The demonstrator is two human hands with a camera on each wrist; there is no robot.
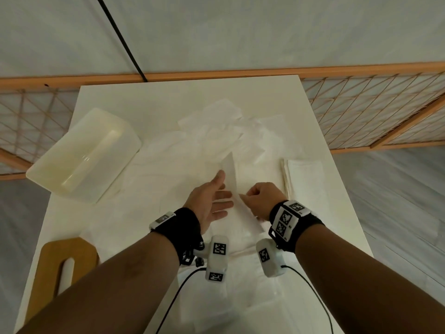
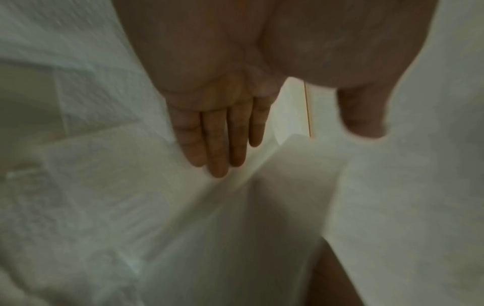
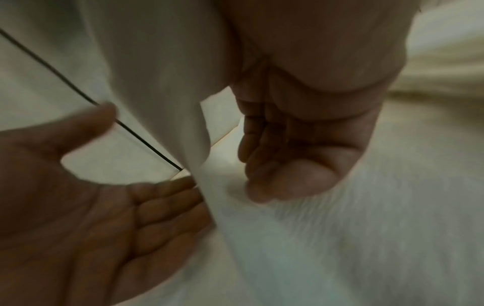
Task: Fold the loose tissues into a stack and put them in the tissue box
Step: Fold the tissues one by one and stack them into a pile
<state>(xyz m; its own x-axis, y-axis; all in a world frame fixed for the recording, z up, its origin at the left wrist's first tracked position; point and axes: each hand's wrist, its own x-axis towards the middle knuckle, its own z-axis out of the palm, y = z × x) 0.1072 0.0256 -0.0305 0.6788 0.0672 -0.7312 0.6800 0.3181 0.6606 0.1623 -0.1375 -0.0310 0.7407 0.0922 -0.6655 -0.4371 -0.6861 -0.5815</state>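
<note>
Tissue paper like this thin white sheet (image 1: 231,186) is feather-light, limp and easily torn, so it is probably best taken by an edge or corner with a gentle pinch. It is standing half-raised over the white table (image 1: 168,97), between both hands. The right hand (image 1: 262,201) is curling its fingers (image 3: 261,145) and pinching the sheet's near edge, knuckles up; the left hand (image 1: 209,201) is lying flat, palm up, its fingers (image 2: 217,145) straight against the sheet. A folded white stack (image 1: 304,179) is sitting just right, and the translucent plastic tissue box (image 1: 84,153) far left.
</note>
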